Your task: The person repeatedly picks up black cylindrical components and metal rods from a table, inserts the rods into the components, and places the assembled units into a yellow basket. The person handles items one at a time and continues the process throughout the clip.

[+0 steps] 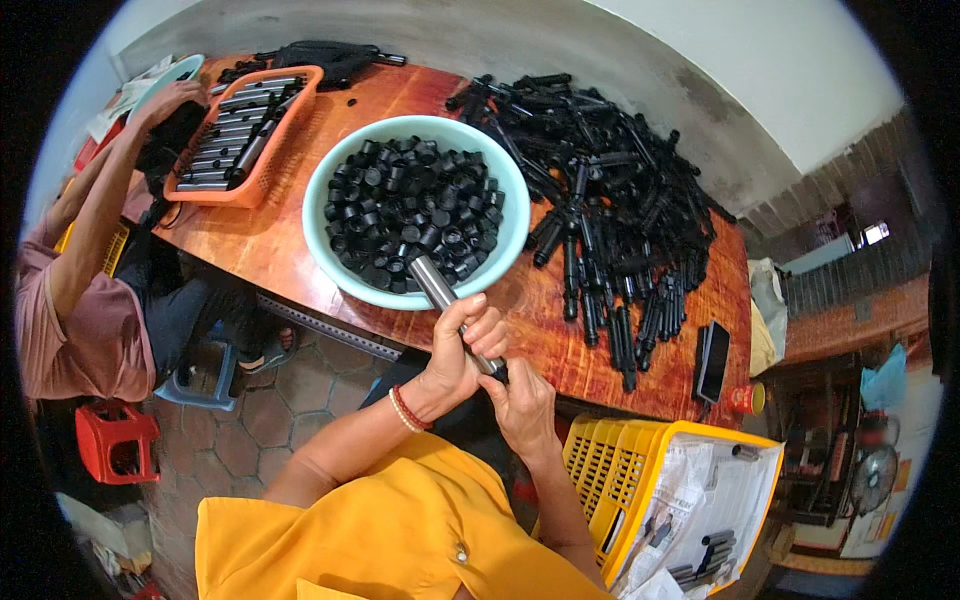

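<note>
My left hand (465,345), with beaded bracelets at the wrist, is wrapped round a shiny metal tube (430,280). The tube slants, its far end over the near rim of a pale blue basin (317,245). Small black plastic caps (410,205) fill much of that basin. At the tube's lower end is a black cap (497,371). My right hand (524,408) closes on this end, thumb against the cap and fingers curled; part of the cap is hidden.
Black tubular parts (620,210) lie heaped at the right of the wooden table (255,235), with a phone (711,362) nearby. An orange basket (262,185) holds metal tubes. A yellow crate (610,465) stands at my right. Another person (85,310) works at the left, near stools.
</note>
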`<action>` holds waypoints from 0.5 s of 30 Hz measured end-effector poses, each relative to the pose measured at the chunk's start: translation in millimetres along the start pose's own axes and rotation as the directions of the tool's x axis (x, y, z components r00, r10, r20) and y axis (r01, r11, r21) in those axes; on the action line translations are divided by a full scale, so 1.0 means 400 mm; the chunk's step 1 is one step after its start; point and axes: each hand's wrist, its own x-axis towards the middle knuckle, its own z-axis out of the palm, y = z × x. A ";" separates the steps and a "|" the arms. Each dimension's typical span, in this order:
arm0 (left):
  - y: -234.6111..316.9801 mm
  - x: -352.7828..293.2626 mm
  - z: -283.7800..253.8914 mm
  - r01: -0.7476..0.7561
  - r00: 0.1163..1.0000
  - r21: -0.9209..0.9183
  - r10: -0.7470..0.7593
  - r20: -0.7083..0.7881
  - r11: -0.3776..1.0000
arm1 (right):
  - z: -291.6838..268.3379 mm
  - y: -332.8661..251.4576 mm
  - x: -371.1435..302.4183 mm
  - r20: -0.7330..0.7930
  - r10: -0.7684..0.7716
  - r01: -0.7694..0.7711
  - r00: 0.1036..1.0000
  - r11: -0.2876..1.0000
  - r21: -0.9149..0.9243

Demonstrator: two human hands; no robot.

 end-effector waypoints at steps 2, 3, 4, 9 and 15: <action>0.017 0.006 -0.015 -0.005 1.000 -0.029 0.005 -0.011 1.000 | -0.001 -0.008 0.011 0.085 0.047 -0.048 0.995 0.999 0.001; 0.026 0.003 -0.015 -0.010 1.000 -0.029 0.009 -0.025 1.000 | 0.000 -0.013 0.015 -0.001 0.088 -0.087 0.996 0.989 0.123; 0.030 -0.003 -0.002 -0.011 0.999 -0.052 0.009 -0.046 0.999 | -0.001 -0.017 0.018 -0.078 0.137 -0.114 0.988 0.963 0.245; -0.004 -0.027 0.012 0.197 0.974 -0.223 -0.216 -0.065 0.955 | 0.019 -0.062 0.044 -0.532 0.121 0.094 0.838 0.928 0.360; -0.046 -0.062 0.011 0.324 0.946 -0.236 -0.319 0.059 0.916 | 0.018 -0.099 0.050 -0.526 0.081 0.080 0.847 0.957 0.277</action>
